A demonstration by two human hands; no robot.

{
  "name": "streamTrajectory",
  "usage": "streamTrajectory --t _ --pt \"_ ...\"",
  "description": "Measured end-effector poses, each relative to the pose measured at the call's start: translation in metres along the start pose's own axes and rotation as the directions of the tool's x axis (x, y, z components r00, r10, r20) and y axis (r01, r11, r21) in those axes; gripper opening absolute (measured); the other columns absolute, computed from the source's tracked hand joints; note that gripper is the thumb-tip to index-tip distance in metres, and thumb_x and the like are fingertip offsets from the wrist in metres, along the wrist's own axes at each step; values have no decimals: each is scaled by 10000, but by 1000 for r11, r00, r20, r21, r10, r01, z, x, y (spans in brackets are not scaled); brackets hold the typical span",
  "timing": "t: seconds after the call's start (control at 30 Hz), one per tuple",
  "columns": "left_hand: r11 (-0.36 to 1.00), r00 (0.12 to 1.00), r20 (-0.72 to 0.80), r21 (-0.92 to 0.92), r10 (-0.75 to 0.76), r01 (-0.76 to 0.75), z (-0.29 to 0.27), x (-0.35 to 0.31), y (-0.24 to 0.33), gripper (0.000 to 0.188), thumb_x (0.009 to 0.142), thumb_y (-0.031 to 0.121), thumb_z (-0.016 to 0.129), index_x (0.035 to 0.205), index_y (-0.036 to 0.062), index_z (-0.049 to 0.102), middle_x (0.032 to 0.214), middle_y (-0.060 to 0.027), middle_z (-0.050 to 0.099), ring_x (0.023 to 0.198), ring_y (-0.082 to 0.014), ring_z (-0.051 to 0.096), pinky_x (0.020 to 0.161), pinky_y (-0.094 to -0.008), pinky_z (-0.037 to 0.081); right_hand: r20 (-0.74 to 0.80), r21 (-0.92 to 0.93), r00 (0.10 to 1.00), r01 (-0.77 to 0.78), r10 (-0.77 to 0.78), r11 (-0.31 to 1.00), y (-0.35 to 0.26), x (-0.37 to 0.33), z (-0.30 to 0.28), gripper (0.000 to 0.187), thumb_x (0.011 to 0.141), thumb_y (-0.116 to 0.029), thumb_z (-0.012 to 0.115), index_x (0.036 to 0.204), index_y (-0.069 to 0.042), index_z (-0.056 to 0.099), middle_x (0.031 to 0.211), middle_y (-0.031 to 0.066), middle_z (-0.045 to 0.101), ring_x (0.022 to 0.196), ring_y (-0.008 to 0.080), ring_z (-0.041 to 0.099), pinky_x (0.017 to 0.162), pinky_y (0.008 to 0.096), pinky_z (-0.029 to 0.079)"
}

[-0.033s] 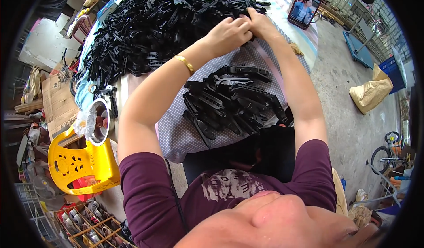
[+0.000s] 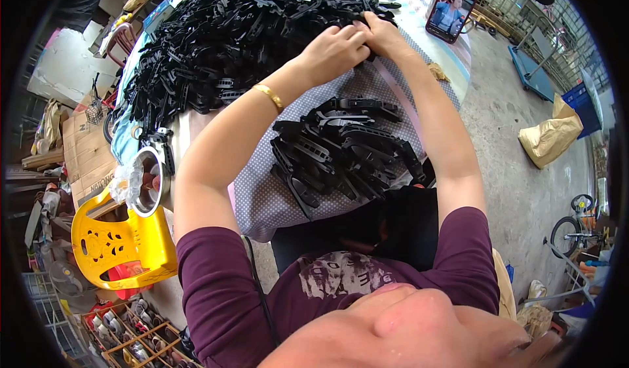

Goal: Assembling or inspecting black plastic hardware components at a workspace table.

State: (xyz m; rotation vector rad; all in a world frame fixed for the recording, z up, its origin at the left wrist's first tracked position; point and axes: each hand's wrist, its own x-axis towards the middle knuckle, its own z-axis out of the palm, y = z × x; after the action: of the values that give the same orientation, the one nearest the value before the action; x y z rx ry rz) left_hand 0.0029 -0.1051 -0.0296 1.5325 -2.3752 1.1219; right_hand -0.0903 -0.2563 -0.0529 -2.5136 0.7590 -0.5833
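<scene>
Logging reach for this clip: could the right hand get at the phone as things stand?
Probably yes: the right hand is at the edge of the black pile, and only tablecloth shows between it and the phone.

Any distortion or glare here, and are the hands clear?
Head view: edges bend toward the dark round rim; the tablecloth looks brightest near the phone; detail drops out in the black pile; the left hand and right hand look fairly sharp, but anything held is hidden.

Arms (image 2: 223, 129) extended, left hand (image 2: 333, 55), right hand (image 2: 388, 39) — close together
</scene>
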Motion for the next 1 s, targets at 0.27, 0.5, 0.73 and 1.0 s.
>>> streamTrajectory --t 0.27,0.5,0.73,1.0 --pt "832 912 -131 -475 -388 286 -30 -29 2 124 716 83 627 828 65 577 971 -76 572 934 -233 543 801 -346 456 105 -165 991 94 -77 982 -32 -17 -15 381 919 -359 363 1089 -53 514 998 217 607 956 373 565 809 432 445" --pt "-148 407 383 -853 -829 501 -50 -49 1 150 846 108 617 893 -16 546 782 -52 612 676 -117 596 640 -239 498 -255 -4 936 250 -243 968 -35 -21 -12 309 882 -177 502 1164 -52 522 962 151 644 872 255 628 768 334 492" --pt "-531 387 552 -830 -739 171 -48 -62 3 186 853 34 570 982 -40 458 875 -98 582 744 -172 632 720 -290 553 -144 820 967 235 -210 522 -75 -36 -17 227 817 -96 660 1012 -4 592 902 76 654 822 117 627 751 246 514" --pt "-454 304 450 -889 -840 62 -50 -63 6 314 807 -74 524 1099 -55 411 938 -126 584 840 -188 629 786 -301 546 -258 625 925 379 -278 682 -98 -53 -2 285 753 -190 739 927 -14 598 804 53 664 736 92 623 667 203 500"
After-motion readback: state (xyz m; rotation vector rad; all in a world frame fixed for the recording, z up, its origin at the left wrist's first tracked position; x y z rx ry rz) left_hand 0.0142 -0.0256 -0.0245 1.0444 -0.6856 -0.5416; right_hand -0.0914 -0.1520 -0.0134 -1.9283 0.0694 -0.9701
